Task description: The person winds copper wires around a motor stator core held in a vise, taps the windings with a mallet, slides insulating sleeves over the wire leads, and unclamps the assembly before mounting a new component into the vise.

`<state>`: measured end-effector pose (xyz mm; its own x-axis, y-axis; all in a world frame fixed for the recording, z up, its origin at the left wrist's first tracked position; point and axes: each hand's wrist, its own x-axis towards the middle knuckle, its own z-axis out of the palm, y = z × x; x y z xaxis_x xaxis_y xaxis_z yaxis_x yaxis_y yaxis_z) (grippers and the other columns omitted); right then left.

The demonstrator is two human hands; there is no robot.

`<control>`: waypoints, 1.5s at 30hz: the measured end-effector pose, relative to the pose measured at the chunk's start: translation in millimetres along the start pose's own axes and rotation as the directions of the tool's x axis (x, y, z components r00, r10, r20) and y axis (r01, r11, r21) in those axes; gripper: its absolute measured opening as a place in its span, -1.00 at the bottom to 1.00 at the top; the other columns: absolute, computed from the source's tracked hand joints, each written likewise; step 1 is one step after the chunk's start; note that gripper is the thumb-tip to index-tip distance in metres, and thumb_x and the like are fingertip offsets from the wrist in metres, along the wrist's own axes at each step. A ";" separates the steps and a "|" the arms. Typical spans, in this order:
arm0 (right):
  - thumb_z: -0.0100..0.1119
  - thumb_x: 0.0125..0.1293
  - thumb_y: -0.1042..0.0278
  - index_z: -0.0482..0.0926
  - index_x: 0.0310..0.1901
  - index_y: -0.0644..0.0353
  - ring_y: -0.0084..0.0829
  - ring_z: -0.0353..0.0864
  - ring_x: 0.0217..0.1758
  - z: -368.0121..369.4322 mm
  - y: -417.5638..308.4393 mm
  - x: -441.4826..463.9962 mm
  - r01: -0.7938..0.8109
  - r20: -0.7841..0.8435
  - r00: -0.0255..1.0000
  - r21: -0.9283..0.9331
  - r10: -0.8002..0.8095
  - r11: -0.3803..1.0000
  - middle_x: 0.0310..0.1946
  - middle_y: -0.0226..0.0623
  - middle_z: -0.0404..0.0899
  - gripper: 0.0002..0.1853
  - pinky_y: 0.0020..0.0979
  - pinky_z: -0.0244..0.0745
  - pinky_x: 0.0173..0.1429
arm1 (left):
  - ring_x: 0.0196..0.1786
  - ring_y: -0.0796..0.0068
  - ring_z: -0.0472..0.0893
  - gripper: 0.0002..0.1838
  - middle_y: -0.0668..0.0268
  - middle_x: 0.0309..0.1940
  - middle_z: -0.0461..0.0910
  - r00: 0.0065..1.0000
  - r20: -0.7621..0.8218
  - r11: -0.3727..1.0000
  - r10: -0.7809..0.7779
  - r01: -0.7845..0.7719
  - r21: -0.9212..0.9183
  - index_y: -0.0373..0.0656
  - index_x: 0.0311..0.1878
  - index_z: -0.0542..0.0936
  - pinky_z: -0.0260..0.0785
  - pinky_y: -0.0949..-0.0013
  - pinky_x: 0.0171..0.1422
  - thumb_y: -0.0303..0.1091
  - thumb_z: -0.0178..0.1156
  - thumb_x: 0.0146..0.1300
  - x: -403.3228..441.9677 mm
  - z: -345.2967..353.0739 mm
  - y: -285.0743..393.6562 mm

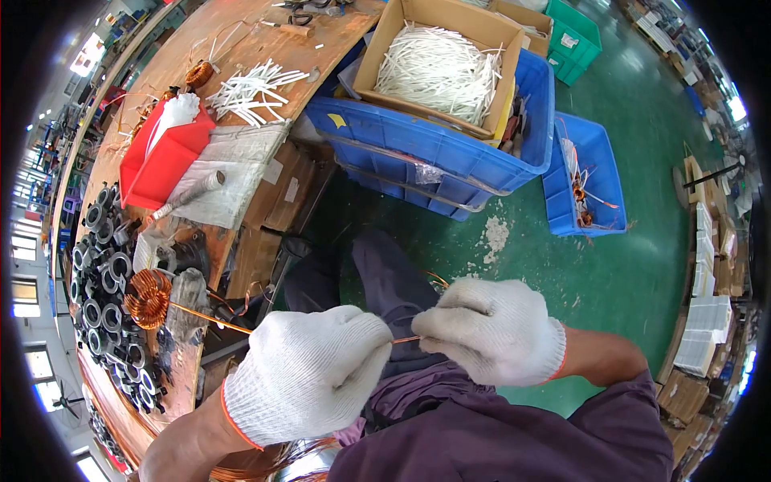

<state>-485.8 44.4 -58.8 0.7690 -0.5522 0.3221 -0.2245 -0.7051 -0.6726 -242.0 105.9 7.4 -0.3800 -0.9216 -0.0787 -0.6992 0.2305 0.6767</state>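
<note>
While the copper wire (210,318) runs out from the copper coil (148,299), both hands, in white knitted gloves, hold it over the person's lap. The left hand (309,373) has its fingers closed around the wire, and a short bare stretch shows between it and the right hand (491,331), whose thumb and fingers pinch the wire from the other side. The coil sits near the edge of the wooden table (144,76), beside a crumpled clear plastic wrap (187,301) and next to a pile of dark rings (112,277).

Farther up the table, a red bin (165,165) holding white pieces stands by a pale cloth (229,173), with a wrapped rod (189,193) lying on the cloth. Loose white tubes (253,90) are spread just beyond, near a smaller coil (199,75).

Past the table, a cardboard box (502,36) full of white tubes rests on a large blue crate (401,153). A smaller blue crate (614,173) with copper parts inside stands beside it on the green floor (642,249).
</note>
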 end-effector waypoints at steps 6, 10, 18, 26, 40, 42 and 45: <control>0.50 0.33 0.21 0.75 -0.10 -0.03 -0.28 0.70 -0.39 0.4 2.1 -1.8 -0.032 -0.021 0.999 0.013 0.032 0.999 -0.36 -0.38 0.56 -0.82 -0.25 0.59 -0.40 | -0.32 0.00 0.77 -0.88 0.09 -0.35 0.72 0.999 0.031 0.999 -0.018 0.017 0.032 -0.24 -0.18 0.73 0.61 0.21 -0.25 -0.55 0.40 0.21 1.9 -0.5 0.3; 0.65 0.16 0.33 0.80 -0.06 0.04 -0.30 0.74 -0.41 -1.6 -0.7 4.0 0.007 0.020 1.000 -0.003 -0.007 1.000 -0.33 -0.34 0.63 -0.69 -0.31 0.62 -0.41 | -0.32 0.01 0.76 -0.88 0.09 -0.36 0.71 1.000 0.020 1.000 -0.009 0.009 0.024 -0.24 -0.18 0.72 0.60 0.21 -0.26 -0.55 0.39 0.21 1.6 1.2 -0.3; 0.65 0.15 0.31 0.81 -0.10 0.05 -0.30 0.73 -0.43 10.5 -4.6 13.5 0.031 -0.017 0.999 0.002 -0.031 1.000 -0.36 -0.33 0.62 -0.72 -0.30 0.62 -0.42 | -0.30 0.00 0.76 -0.90 0.08 -0.35 0.70 1.000 0.022 0.999 0.001 -0.002 0.038 -0.24 -0.19 0.71 0.59 0.20 -0.26 -0.55 0.38 0.23 1.5 1.2 -3.1; 0.46 0.38 0.16 0.52 0.38 0.16 -0.20 0.75 -0.36 21.0 -3.0 9.4 -0.122 0.017 0.993 0.087 0.121 0.989 -0.34 -0.27 0.68 -0.40 -0.20 0.65 -0.39 | -0.34 0.09 0.79 -0.73 0.10 -0.40 0.71 0.993 0.040 0.985 -0.108 0.113 -0.133 -0.28 0.07 0.68 0.58 0.24 -0.25 -0.47 0.41 0.33 3.5 -7.0 -5.9; 0.45 0.40 0.12 0.45 0.42 0.18 -0.16 0.72 -0.46 33.7 3.7 26.5 0.042 -0.043 0.998 0.040 -0.041 0.998 -0.42 -0.23 0.64 -0.35 -0.17 0.61 -0.44 | 0.07 0.28 0.83 -0.38 0.07 -0.08 0.82 0.867 0.381 0.917 -0.322 0.386 -0.105 -0.28 0.26 0.70 0.67 0.29 0.14 -0.20 0.65 0.20 -13.3 -56.3 -34.8; 0.46 0.38 0.11 0.51 0.34 0.13 -0.21 0.71 -0.45 31.0 2.1 29.6 0.031 -0.020 0.999 0.021 -0.031 0.999 -0.43 -0.27 0.63 -0.42 -0.18 0.60 -0.45 | 0.04 0.39 0.81 -0.58 0.10 -0.09 0.82 0.878 0.341 0.897 -0.337 0.409 -0.167 -0.31 0.14 0.76 0.64 0.33 0.09 -0.28 0.57 0.31 -13.1 -51.1 -35.2; 0.47 0.35 0.10 0.61 0.13 0.06 -0.30 0.70 -0.41 26.2 -1.1 34.3 0.106 0.041 0.994 -0.069 -0.104 0.992 -0.45 -0.35 0.60 -0.59 -0.23 0.58 -0.46 | -0.08 0.47 0.77 -0.70 0.16 -0.13 0.81 0.899 0.295 0.871 -0.323 0.404 -0.279 -0.32 0.07 0.78 0.60 0.35 0.02 -0.35 0.49 0.38 -10.1 -43.6 -35.1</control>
<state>-443.5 37.8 -64.5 0.8120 -0.4575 0.3625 -0.1822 -0.7887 -0.5872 -187.3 93.5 16.3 -0.2947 -0.8113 -0.5050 -0.5938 -0.2585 0.7620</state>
